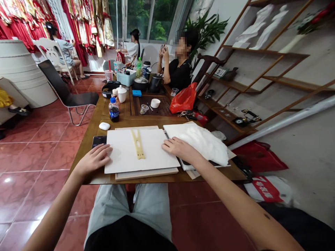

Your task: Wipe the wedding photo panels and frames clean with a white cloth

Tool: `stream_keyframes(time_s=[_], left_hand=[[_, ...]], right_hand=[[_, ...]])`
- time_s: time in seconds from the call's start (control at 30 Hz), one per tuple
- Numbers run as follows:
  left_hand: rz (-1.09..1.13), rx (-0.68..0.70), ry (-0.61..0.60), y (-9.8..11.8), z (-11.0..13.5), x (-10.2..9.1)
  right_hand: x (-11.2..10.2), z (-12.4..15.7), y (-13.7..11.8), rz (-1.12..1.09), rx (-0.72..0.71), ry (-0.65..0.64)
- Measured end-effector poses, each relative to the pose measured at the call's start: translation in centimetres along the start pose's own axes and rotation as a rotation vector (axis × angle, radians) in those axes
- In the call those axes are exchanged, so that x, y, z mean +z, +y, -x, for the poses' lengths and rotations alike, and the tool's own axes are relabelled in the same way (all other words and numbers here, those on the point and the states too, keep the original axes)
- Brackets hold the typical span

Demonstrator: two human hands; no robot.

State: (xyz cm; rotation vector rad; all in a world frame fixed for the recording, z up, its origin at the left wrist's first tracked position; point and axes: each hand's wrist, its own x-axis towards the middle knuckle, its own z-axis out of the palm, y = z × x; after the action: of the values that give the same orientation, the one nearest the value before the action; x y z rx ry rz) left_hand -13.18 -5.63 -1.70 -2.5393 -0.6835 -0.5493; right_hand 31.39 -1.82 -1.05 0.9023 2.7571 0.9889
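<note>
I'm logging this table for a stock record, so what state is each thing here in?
Left hand: flat, resting on the white board's edge.
Right hand: flat, fingers on the white board's edge.
White board: lying flat on another board.
Cream Y-shaped cutout: lying flat on the board.
Crumpled white sheet: heaped on flat white card.
Cola bottle: upright, capped.
White pot: upright, lid on.
</note>
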Motion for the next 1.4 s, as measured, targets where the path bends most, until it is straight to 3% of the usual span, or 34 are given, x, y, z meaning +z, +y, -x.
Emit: stream_keyframes(time_s=[0.3, 0.67, 0.77, 0.9, 1.07, 1.23, 1.4], left_hand=[[-0.002, -0.009, -0.006, 0.5, 0.4, 0.9], [0.064, -0.052, -0.082, 0.5, -0.4, -0.3], [0.060, -0.075, -0.119, 0.4, -0.3, -0.5], [0.043, -0.111, -0.159, 0.4, 0.2, -0.6], [0.046, -0.133, -0.185, 0.4, 0.3, -0.8], [0.068, -0.247, -0.149, 0.3, -0.7, -1.9], [0.139, -0.306, -0.091, 1.0, -5.0, -2.1]], right_hand=[[0.0, 0.2, -0.1, -0.037, 0.025, -0.016], [-2.0, 1.1, 0.2, -0.132, 0.167, -0.027], [-3.1, 2.5, 0.9, -0.154, 0.319, 0.009], [-3.5, 5.3, 1.6, -0.199, 0.652, 0.097], [-2.0, 8.1, 1.8, -0.238, 0.907, -0.040], [-0.5, 8.2, 1.9, -0.382, 1.068, -0.144], [0.8, 6.8, 1.8, -0.486, 1.119, -0.188]])
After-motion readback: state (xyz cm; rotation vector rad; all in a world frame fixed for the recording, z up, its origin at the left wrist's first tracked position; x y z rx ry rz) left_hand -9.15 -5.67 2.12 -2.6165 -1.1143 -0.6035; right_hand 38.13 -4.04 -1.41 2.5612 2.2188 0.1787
